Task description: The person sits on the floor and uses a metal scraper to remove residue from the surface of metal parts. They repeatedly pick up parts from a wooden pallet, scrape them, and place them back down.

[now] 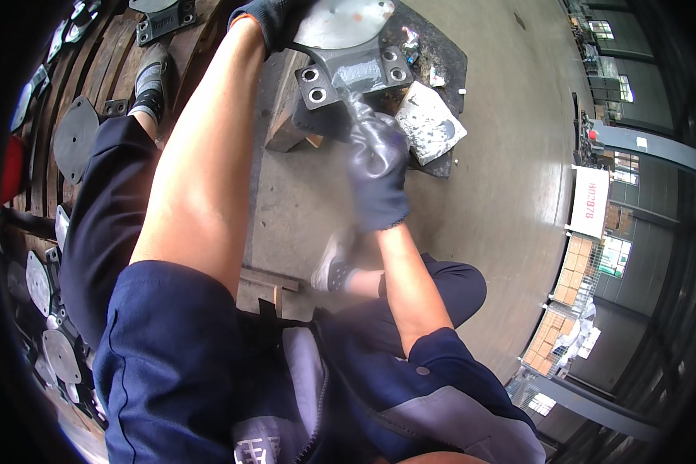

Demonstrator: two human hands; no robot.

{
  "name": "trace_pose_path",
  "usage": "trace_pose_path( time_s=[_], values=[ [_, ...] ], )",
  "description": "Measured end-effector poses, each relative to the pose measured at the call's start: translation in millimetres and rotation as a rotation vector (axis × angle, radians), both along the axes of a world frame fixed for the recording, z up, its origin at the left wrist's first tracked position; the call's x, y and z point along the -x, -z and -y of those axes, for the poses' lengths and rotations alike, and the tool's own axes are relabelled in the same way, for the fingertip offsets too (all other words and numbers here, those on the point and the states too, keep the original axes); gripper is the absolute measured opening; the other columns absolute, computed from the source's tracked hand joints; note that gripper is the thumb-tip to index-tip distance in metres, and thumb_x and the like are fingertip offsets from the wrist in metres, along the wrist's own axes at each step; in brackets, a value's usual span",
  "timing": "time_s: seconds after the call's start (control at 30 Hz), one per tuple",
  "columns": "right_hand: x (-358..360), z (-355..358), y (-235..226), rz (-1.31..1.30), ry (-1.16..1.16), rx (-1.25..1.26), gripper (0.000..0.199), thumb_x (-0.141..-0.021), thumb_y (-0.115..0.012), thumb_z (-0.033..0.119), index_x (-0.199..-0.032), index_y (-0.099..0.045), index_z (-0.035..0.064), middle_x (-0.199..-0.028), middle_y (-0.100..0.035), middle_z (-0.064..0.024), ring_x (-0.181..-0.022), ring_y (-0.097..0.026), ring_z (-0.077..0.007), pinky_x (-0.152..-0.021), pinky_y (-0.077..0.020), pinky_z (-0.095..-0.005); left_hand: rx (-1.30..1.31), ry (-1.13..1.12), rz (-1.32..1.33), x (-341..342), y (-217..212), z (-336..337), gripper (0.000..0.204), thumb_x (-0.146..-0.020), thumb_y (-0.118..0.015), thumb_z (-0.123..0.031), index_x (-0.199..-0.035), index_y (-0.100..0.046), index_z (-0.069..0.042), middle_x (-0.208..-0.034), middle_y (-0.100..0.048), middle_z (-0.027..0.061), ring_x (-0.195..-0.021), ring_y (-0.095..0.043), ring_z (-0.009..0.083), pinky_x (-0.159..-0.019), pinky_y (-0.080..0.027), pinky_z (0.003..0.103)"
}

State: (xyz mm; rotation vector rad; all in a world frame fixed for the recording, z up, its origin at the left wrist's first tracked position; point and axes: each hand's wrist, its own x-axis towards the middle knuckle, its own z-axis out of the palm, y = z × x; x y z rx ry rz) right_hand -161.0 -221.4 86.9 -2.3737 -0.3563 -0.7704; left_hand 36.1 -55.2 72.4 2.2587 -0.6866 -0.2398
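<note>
A grey metal casting (346, 63) with a round flange and bolt holes rests on wooden blocks (288, 124) over a dark mat (441, 54). My left hand (274, 19), in a dark glove, grips the casting's upper left edge. My right hand (377, 174), also gloved, is closed on a thin tool (357, 108) whose blurred tip touches the casting's lower side near a bolt hole. Which tool it is I cannot tell.
A folded, stained paper sheet (429, 124) lies on the mat right of the casting. Several more round flanged castings (76, 139) sit on wooden pallets at the left. My shoes (153, 81) stand on the concrete floor (503, 193). Stacked boxes (572, 309) at the far right.
</note>
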Motion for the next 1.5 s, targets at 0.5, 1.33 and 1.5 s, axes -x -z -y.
trace_pose_path(
  time_s=[0.5, 1.33, 1.5],
  values=[
    [-1, 13, -1, -0.002, 0.179, 0.017, 0.008, -0.08, -0.055, -0.003, -0.085, -0.061, -0.0048, -0.081, -0.061, -0.0181, -0.073, -0.059, -0.0322, -0.066, -0.0465, -0.0362, 0.031, -0.016, -0.009, -3, 1, 3, 0.057, -0.09, -0.046, -0.054, -0.109, -0.054, -0.001, -0.092, -0.059, 0.0142, -0.082, -0.057, 0.0233, -0.077, -0.045, 0.032],
    [8, -22, -2, -0.129, 0.191, -0.051, 0.011, -0.085, -0.058, 0.008, -0.079, -0.062, -0.0002, -0.061, -0.056, -0.0105, -0.052, -0.055, -0.0211, -0.052, -0.0428, -0.0295, 0.063, -0.205, -0.09, -11, 24, -13, 0.06, -0.095, -0.038, -0.054, -0.099, -0.062, 0.0, -0.078, -0.064, 0.0138, -0.069, -0.059, 0.022, -0.069, -0.046, 0.032],
    [17, -12, -8, -0.182, -0.139, -0.073, 0.024, -0.074, -0.048, -0.01, -0.091, -0.064, -0.003, -0.076, -0.062, -0.0143, -0.062, -0.059, -0.0204, -0.055, -0.0446, -0.028, 0.067, -0.238, -0.094, -25, 30, -9, 0.061, -0.096, -0.036, -0.054, -0.097, -0.064, 0.0, -0.075, -0.065, 0.0138, -0.066, -0.059, 0.0217, -0.068, -0.046, 0.032]
  ],
)
